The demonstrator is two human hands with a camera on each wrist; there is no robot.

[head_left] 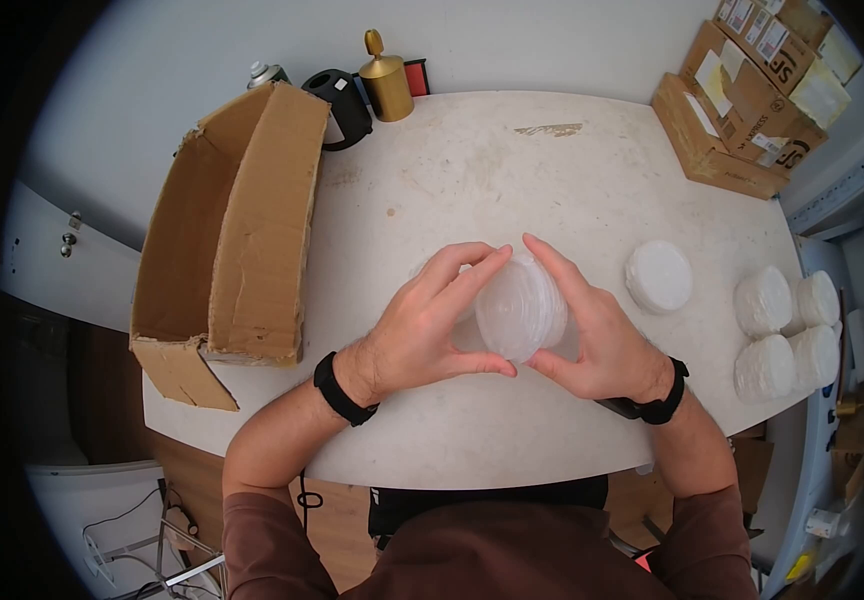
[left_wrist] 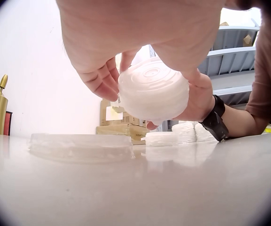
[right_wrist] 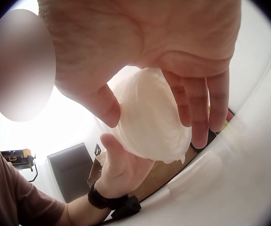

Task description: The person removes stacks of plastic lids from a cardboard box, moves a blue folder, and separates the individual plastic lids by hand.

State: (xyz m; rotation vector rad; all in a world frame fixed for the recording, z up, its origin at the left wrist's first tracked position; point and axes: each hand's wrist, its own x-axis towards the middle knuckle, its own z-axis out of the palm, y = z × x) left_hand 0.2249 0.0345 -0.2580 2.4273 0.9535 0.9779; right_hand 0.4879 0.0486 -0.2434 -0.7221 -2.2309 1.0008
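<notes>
Between both hands, above the table, is a tilted round translucent stack of lids, its ringed face showing in the left wrist view. The left hand holds its left side between fingers and thumb. Fingers and thumb of the right hand hold the opposite side, also seen in the right wrist view around the wrapped stack. Under the hands, a separate flat translucent round piece lies on the table.
An open cardboard box stands at the left. One white round pack lies right of the hands, with several wrapped stacks farther right. A black holder and gold bottle stand at the back; shipping boxes fill the back right.
</notes>
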